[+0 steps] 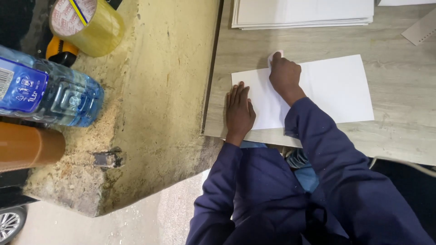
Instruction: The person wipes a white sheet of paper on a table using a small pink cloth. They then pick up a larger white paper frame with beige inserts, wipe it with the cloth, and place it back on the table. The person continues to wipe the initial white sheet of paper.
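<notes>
A white sheet of paper (336,88) lies on a pale wood-grain table (399,131). My left hand (239,111) rests flat on the sheet's near left corner, fingers together and stretched out. My right hand (284,75) is closed around a small white object (274,56) and presses it on the sheet's far edge. Both arms are in dark blue sleeves.
A stack of white sheets (302,13) lies at the table's far edge, another sheet corner (422,29) at far right. Left of the table is a worn concrete ledge (159,90) with a tape roll (86,22), a water bottle (45,93) and a brown tube (27,146).
</notes>
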